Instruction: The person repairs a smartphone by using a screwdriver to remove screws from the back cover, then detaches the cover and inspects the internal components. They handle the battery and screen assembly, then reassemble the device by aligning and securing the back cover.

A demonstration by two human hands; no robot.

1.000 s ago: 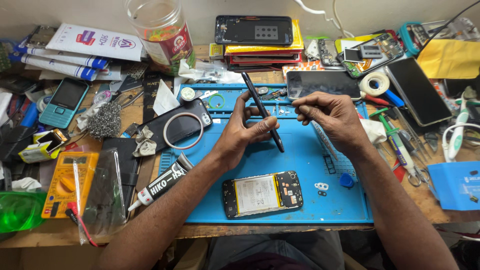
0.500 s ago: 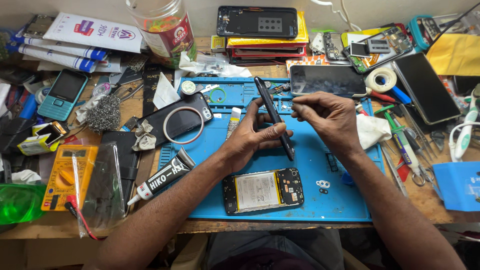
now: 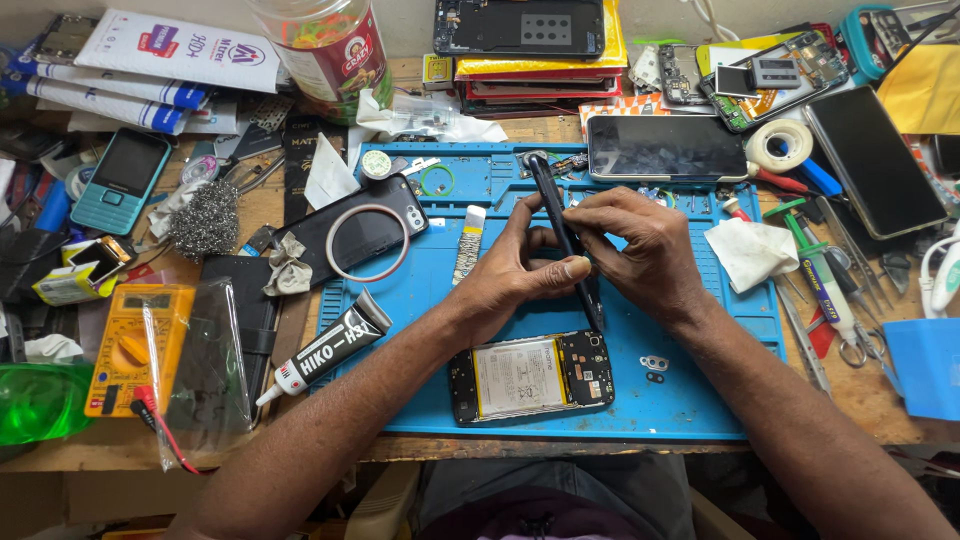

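The black phone panel (image 3: pixel 560 235) stands on edge above the blue work mat (image 3: pixel 690 400), pinched between the fingers of my left hand (image 3: pixel 520 270) and my right hand (image 3: pixel 650 250). One opened phone (image 3: pixel 530 377) lies just below, battery showing. One black glue tube (image 3: pixel 325 347) rests left, beside one yellow multimeter (image 3: pixel 130 348). One red-labelled jar (image 3: pixel 325 50) stands at the cluttered wooden bench's back.
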